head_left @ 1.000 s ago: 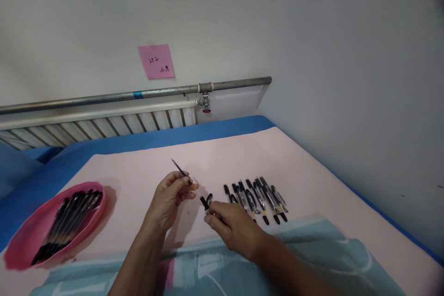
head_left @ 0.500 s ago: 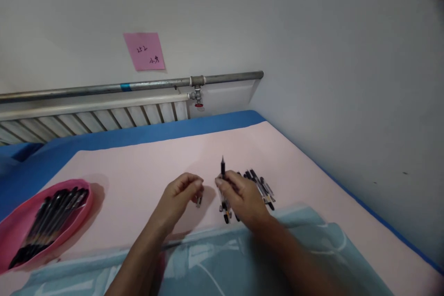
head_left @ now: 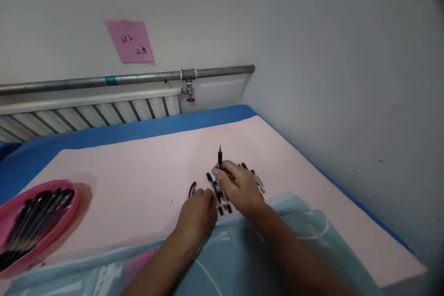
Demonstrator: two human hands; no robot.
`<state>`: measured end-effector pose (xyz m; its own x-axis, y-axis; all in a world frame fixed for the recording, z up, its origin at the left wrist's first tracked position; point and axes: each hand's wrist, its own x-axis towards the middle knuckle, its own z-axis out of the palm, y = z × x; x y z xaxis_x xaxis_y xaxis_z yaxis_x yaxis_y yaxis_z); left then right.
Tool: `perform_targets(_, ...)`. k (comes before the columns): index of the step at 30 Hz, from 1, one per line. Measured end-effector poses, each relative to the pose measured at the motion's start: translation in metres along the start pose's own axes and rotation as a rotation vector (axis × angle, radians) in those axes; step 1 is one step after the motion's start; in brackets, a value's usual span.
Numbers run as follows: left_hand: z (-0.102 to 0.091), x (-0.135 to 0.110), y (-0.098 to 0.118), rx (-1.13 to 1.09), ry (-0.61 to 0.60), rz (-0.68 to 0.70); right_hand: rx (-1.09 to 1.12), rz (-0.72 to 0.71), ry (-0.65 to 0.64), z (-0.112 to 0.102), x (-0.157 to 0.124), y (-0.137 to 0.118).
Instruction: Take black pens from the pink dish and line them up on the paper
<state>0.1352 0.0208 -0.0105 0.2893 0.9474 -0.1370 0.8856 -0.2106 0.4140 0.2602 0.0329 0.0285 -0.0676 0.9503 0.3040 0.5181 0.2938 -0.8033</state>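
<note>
My right hand (head_left: 239,187) pinches an uncapped gel pen (head_left: 219,157) that stands upright, tip pointing up. Just left of it, my left hand (head_left: 197,212) reaches down with curled fingers beside a few black and clear pens (head_left: 215,194) lying on the pink sheet. Those fingertips are hidden, so what they grip cannot be made out. Past the left knuckles shows a short black piece (head_left: 192,189), perhaps a pen cap. More pens and pen parts (head_left: 257,178) lie behind and to the right of my right hand, partly covered by it.
A pink oval basket (head_left: 74,215) with several black pens (head_left: 34,219) stands at the left. Light blue patterned cloth (head_left: 294,222) lies along the near side. Beyond the sheet are a radiator (head_left: 83,118), a metal pipe (head_left: 145,77) and a pink note (head_left: 130,41); a wall rises at right.
My left hand has moved down and right, from holding a small clear-and-black piece above the sheet to the lying pens. The right hand keeps the pen upright. The view has shifted slightly right.
</note>
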Motion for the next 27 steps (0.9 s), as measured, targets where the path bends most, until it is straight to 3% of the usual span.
perform_targets(5, 0.003, 0.0, -0.006, -0.006, 0.044, -0.031, -0.028, -0.009, -0.012, 0.001, 0.0, 0.002)
perform_targets(10, 0.003, 0.001, -0.013, -0.195, 0.134, -0.016, -0.05, -0.029, -0.037, 0.003, 0.001, 0.004)
perform_targets(12, -0.004, 0.003, -0.018, -0.407, 0.168, -0.055, -0.054, -0.046, -0.054, 0.005, 0.0, 0.004)
perform_targets(18, -0.046, 0.004, -0.045, -1.35, 0.226, -0.204, -0.073, -0.125, -0.185, 0.02, -0.006, 0.002)
perform_targets(22, -0.061, 0.004, -0.058, -1.648, 0.269, -0.306, -0.068, -0.142, -0.296, 0.032, -0.012, -0.001)
perform_targets(27, -0.057, 0.003, -0.058, -1.895, 0.153, -0.28, -0.052, -0.095, -0.376, 0.038, -0.016, -0.003)
